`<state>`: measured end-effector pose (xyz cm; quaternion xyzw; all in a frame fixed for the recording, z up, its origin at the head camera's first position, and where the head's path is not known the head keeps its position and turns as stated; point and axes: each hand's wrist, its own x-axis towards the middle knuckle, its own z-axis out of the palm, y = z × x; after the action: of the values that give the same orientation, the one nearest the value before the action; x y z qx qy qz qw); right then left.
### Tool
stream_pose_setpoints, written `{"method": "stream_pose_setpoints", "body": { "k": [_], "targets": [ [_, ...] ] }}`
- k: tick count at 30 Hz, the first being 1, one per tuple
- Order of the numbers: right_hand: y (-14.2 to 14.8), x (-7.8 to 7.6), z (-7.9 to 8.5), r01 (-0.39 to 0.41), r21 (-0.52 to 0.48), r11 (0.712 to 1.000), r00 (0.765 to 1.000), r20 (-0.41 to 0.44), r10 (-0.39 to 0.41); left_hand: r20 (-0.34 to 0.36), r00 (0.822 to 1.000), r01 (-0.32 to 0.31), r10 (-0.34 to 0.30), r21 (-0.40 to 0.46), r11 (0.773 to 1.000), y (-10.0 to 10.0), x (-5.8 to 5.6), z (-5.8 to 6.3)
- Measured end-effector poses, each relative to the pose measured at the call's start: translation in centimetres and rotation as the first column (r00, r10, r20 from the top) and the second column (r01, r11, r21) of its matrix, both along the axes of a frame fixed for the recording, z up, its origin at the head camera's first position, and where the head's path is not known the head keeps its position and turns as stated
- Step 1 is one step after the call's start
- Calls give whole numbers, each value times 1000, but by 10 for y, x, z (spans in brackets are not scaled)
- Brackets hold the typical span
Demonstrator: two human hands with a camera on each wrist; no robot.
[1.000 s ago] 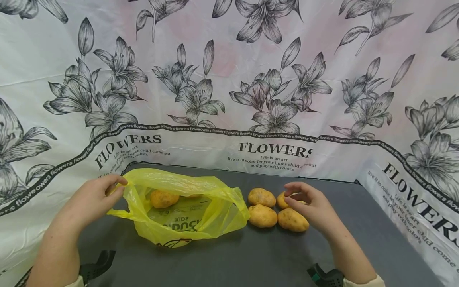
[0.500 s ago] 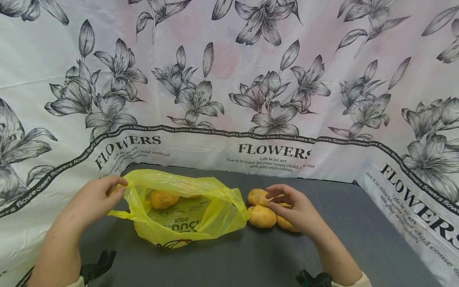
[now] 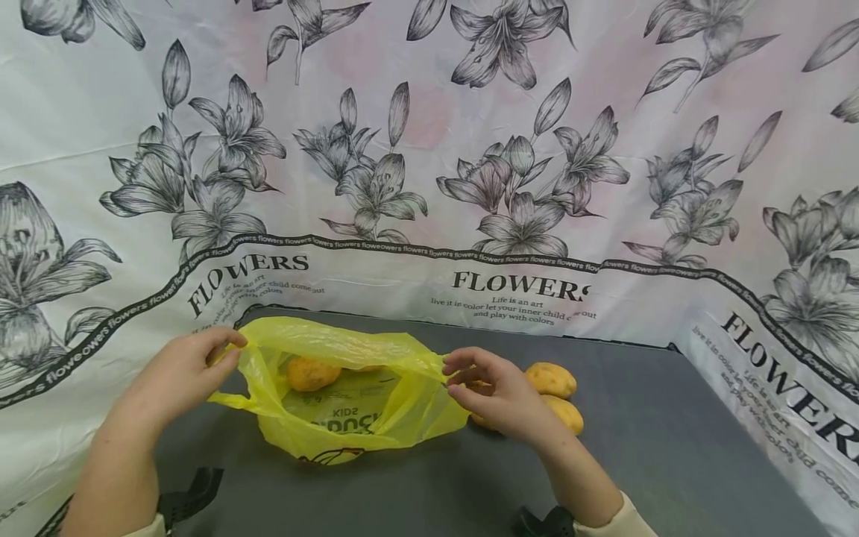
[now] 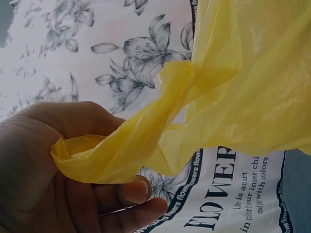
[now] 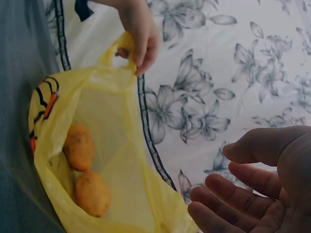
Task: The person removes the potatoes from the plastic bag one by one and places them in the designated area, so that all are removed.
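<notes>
My left hand (image 3: 177, 377) holds the left handle of a yellow plastic bag (image 3: 429, 414), whose mouth gapes upward. In the left wrist view the handle (image 4: 124, 153) loops around the thumb. Two potatoes, an upper potato (image 5: 78, 147) and a lower potato (image 5: 92, 194), lie inside the bag in the right wrist view. My right hand (image 3: 506, 399) hovers at the bag's right rim, fingers loosely bent and nothing in them. Behind it on the table sit a rear potato (image 3: 552, 380), a front potato (image 3: 565, 415) and a third potato (image 3: 488, 425), mostly hidden by the hand.
The dark grey table (image 3: 644, 432) carries the bag and the potatoes. A white cloth (image 3: 376, 291) printed with flowers and lettering hangs behind and along the sides of the table. Each wrist has a dark strap mount, such as the left mount (image 3: 194, 496).
My right hand has travelled left, from over the loose potatoes to the bag's right rim, and now covers the nearer ones. The left hand keeps its hold on the handle.
</notes>
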<state>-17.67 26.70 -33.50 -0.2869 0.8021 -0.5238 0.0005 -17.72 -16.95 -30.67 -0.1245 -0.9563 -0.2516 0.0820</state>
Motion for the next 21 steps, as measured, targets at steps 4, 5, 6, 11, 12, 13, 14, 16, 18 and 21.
{"method": "stream_pose_setpoints", "body": {
  "k": [4, 5, 6, 11, 12, 13, 14, 16, 18, 21],
  "targets": [
    [-14, -1, -4, -46, -6, 999, 999, 25, 46, 6, 1000, 5, -5, 22, 1000, 1, 1, 1],
    [-18, -2, -5, -58, -7, 998, 998, 31, 58, 8, 1000, 6, -6, 28, 1000, 1, 1, 1],
    [-21, -2, -6, -69, -9, 998, 996, 50, 70, 6, 1000, 6, -7, 27, 1000, 0, 1, 1],
    [-38, -8, -13, -103, 37, 994, 989, 115, 98, -11, 1000, 6, -6, 19, 1000, 2, 0, 1],
    [-41, -10, -15, -106, 56, 993, 987, 127, 98, -14, 1000, 9, -8, 21, 1000, 2, 0, 1],
    [-44, -12, -16, -109, 73, 991, 986, 132, 99, -12, 1000, 9, -9, 21, 1000, 3, 0, 1],
    [-47, -14, -17, -107, 93, 990, 987, 134, 94, -11, 1000, 11, -11, 24, 1000, 3, -1, 0],
    [-52, -18, -20, -98, 127, 987, 988, 130, 82, -7, 1000, 13, -13, 28, 1000, 3, -1, -1],
    [-57, -22, -22, -93, 143, 985, 989, 127, 75, -2, 1000, 14, -14, 32, 999, 4, -2, -1],
    [-63, -28, -26, -79, 171, 982, 991, 118, 59, 1, 1000, 8, -8, 27, 1000, 4, -2, 0]
  ]
}}
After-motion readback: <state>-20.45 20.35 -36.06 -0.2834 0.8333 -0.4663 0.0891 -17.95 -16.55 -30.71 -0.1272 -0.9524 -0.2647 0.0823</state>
